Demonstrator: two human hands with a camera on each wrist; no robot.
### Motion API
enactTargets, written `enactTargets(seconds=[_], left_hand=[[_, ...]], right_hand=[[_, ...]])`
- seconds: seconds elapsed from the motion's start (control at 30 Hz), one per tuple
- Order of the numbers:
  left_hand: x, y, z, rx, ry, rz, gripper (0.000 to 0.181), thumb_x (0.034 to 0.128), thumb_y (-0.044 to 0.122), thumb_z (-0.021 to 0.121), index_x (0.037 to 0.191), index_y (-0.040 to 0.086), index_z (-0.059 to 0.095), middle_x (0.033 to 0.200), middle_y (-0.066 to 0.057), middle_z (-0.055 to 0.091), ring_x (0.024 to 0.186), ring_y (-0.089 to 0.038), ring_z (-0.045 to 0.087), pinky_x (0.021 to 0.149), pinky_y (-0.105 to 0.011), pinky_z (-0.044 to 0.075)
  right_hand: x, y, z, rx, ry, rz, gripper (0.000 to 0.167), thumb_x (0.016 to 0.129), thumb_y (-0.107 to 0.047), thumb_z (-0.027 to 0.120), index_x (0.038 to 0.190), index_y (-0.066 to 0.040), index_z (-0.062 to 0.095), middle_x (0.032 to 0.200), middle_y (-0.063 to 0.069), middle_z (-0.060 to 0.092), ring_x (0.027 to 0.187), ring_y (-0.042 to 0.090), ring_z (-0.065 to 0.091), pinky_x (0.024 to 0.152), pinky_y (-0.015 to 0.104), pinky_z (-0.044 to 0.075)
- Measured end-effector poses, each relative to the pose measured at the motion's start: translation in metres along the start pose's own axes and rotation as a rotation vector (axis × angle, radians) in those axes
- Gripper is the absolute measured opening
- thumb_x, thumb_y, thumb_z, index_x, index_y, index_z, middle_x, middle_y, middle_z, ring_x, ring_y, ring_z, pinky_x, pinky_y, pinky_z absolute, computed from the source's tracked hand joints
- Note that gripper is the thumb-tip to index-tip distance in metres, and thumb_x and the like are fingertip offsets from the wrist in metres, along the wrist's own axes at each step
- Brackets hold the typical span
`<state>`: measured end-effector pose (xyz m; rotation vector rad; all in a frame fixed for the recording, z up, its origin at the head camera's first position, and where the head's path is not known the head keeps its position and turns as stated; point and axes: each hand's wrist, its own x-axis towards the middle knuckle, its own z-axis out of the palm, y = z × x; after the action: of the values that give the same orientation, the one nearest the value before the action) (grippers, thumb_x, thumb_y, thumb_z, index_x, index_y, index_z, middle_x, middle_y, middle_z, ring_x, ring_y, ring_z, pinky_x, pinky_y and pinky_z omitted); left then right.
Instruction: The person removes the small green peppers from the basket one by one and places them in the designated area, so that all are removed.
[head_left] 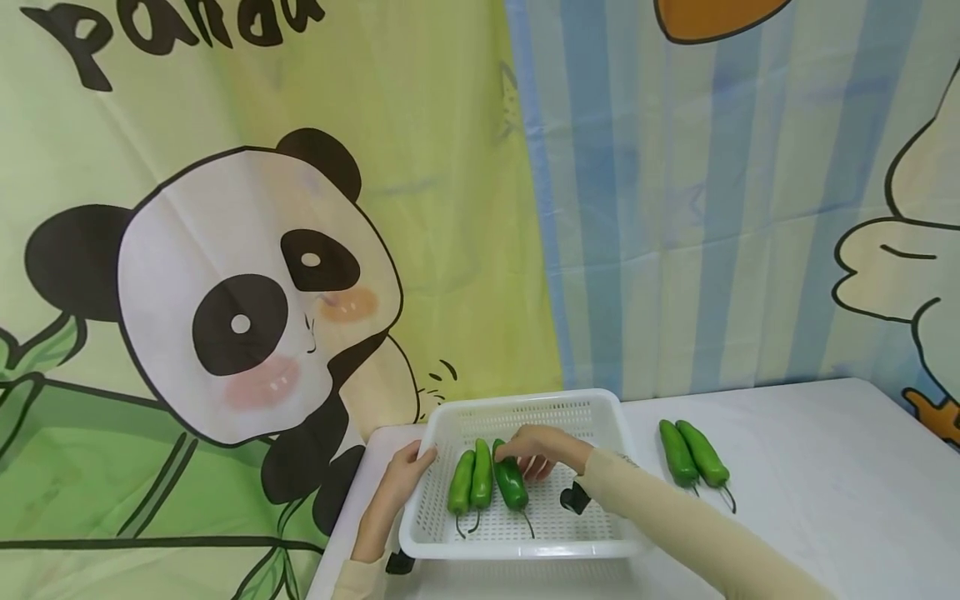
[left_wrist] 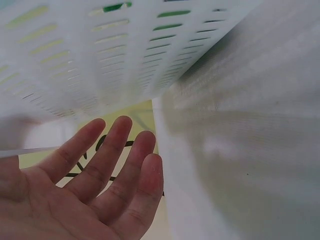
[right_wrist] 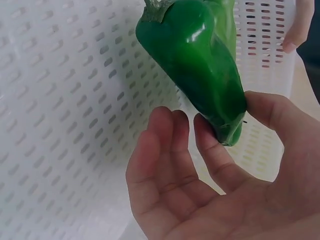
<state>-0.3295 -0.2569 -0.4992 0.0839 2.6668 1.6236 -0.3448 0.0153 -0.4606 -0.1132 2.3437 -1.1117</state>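
The right hand [head_left: 546, 448] pinches the tip of a dark green pepper [head_left: 512, 482] inside the white basket [head_left: 525, 550]. Thumb and index finger meet that pepper [right_wrist: 200, 60] in the right wrist view, and the other fingers of the right hand [right_wrist: 215, 175] are loosely bent. Left of it, two lighter peppers [head_left: 461, 483] [head_left: 482, 475] lie side by side in the basket. At the basket's left wall, the left hand [head_left: 405, 475] has its thumb over the rim; in the left wrist view the left hand's fingers [left_wrist: 105, 180] extend outside the basket wall [left_wrist: 115, 50].
Two more green peppers [head_left: 677, 454] [head_left: 703, 454] lie on the white tabletop [head_left: 825, 492] to the right of the basket. Behind the table hangs a curtain [head_left: 630, 208] with a panda print on its left part.
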Motion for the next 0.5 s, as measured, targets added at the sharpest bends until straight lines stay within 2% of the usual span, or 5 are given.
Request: enactTargets(seconds=[0.3,0.5], left_hand=[[0.002,-0.004,-0.002,-0.007,-0.016,0.009,0.045,0.1028,0.033,0.056,0.135,0.001,0.058,0.109,-0.023,0.072,0.078,-0.026,0.076,0.062,-0.037,0.064],[0.004,-0.005,-0.002,-0.014,-0.018,0.008,0.045,0.1027,0.032,0.057,0.136,0.001,0.058,0.11,-0.023,0.072,0.078,-0.026,0.076,0.063,-0.037,0.064]], right_hand=[[-0.012,0.001,-0.011,0.048,-0.005,-0.035,0.029,0.09,-0.041,0.066,0.098,-0.013,0.072,0.093,0.013,0.071,0.098,0.037,0.072,0.08,0.045,0.062],[-0.024,0.005,-0.02,0.096,-0.034,-0.076,0.03,0.093,-0.041,0.063,0.096,-0.013,0.072,0.092,0.012,0.071,0.09,0.032,0.073,0.078,0.043,0.062]])
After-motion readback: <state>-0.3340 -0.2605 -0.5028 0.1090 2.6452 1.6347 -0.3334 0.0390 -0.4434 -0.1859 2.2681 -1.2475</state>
